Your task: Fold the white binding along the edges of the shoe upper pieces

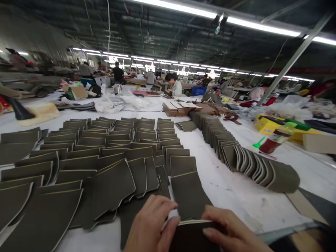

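Rows of olive pieces [86, 154] are fanned out far left. At the near edge a dark stack [193, 233] is pinched between the left hand [151, 227] and right hand [233, 232] — edges are best kept flush, thumbs squaring the top.

The olive-grey cut pieces [110, 182] spread in rows were seen to be of a matt, felt-like sheet material with thin pale edges, and the stack [194, 231] held between the left hand [151, 227] and the right hand [233, 232] looked the same. The table [236, 196] was covered by a white, dull, slightly smudged sheet. A bottle [274, 140] of clear glossy plastic and flat brown cardboard pieces [178, 106] were noted further off.
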Demonstrator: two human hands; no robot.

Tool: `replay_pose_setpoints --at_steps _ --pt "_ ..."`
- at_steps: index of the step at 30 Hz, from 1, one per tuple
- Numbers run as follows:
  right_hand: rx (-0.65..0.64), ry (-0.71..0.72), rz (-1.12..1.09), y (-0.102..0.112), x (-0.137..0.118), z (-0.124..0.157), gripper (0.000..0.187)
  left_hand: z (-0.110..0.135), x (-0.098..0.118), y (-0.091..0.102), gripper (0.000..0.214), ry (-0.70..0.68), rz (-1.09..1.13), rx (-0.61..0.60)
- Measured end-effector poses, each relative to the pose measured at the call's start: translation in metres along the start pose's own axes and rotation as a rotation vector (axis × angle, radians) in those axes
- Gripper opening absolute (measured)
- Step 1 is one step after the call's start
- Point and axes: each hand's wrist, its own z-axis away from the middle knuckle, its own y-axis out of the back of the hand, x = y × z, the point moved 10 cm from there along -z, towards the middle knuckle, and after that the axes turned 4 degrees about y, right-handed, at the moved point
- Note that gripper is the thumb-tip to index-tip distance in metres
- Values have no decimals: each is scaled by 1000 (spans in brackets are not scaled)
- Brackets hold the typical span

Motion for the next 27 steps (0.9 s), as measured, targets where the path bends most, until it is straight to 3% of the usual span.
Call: replay_pose_setpoints --at_steps 4,7,11,14,16,20,23,27 --pt "-59 89 14 -37 3 6 41 6 -23 -38 26 191 -7 -332" --pt "-102 137 23 -48 4 8 39 14 -24 -41 29 298 10 -406" --pt "-100 207 115 -50 -4 12 30 16 -13 -38 28 263 39 -541" --pt "-104 253 230 -55 -9 16 20 14 -9 -35 23 261 132 -573" --pt "-5 327 352 -50 -18 20 16 17 -11 -41 18 308 206 -598" --pt "187 541 578 -49 -45 35 28 31 -23 -60 15 423 243 -619" --pt "238 653 547 -56 -55 43 19 39 -33 -72 12 461 276 -590" --pt "289 667 517 -68 -49 46 4 48 -44 -88 11 508 416 -600"
